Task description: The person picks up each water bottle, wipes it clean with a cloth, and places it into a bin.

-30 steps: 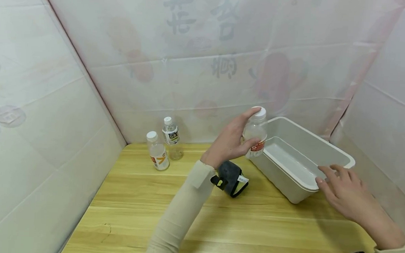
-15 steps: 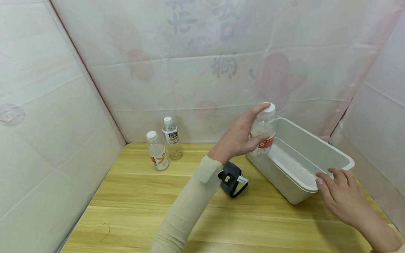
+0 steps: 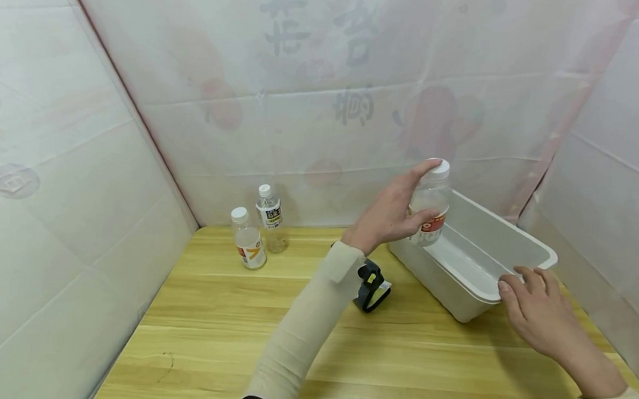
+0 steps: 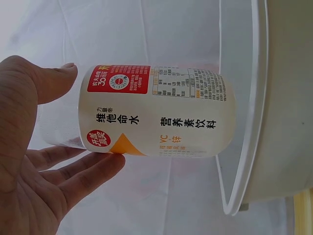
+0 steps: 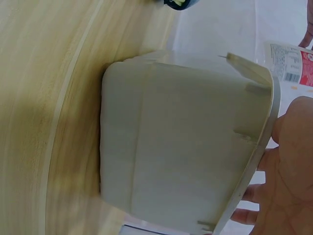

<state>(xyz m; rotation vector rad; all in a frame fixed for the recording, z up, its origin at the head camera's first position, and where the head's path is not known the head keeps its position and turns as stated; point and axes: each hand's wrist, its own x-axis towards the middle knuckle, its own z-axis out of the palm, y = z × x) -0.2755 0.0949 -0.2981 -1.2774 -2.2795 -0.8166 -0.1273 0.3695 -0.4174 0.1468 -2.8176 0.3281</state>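
My left hand [image 3: 390, 217] grips a clear plastic bottle [image 3: 432, 198] with a white cap and a white, red and orange label. The bottle is upright in the head view, raised at the left rim of the pale grey plastic bin [image 3: 449, 294]. In the left wrist view the thumb and fingers are around the upper part of the bottle [image 4: 161, 112], and the bin [image 4: 274, 122] is beside its base. At the bin's near right corner, my right hand [image 3: 542, 313] holds the rim, fingers bent over it; the right wrist view hides the fingertips behind the rim.
Two more white-capped bottles stand at the back left: a labelled bottle [image 3: 250, 247] and a slimmer bottle [image 3: 270, 215] behind it. A dark grey folded cloth item [image 3: 371, 291] lies under the left forearm on the wooden table [image 3: 201, 331]. White sheeting [image 3: 301, 133] surrounds the table.
The left hand has carried the bottle right and slightly up, over the bin's left rim. The right hand has come onto the bin's near corner rim.
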